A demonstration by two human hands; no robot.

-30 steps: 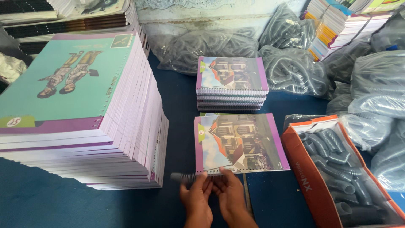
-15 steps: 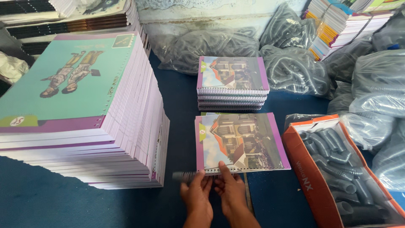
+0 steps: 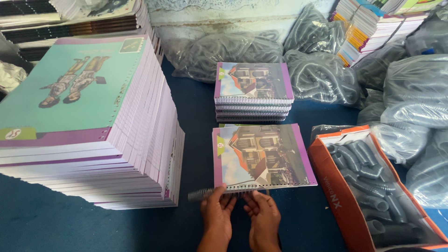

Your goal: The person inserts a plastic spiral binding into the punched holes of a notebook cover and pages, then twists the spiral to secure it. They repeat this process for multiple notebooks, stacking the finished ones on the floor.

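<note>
A person's left hand (image 3: 217,215) and right hand (image 3: 264,218) work side by side at the near edge of a notebook (image 3: 261,156) lying flat on a dark blue table (image 3: 60,228). The left fingertips pinch a dark spiral binding coil (image 3: 205,193) that sticks out past the notebook's left corner; the right fingers are curled together against the same edge, though what they grip cannot be told. Close on the left rises a tall stack of unbound books (image 3: 88,126), its side nearly meeting the notebook, leaving only a narrow strip of table between. Just behind sits a short pile of bound notebooks (image 3: 253,91). To the right, an orange cardboard box of coils (image 3: 368,184) lies just beside the notebook's right edge. Bags of coils (image 3: 415,116) crowd the far and right sides. Open tabletop shows mainly at the lower left.
</note>
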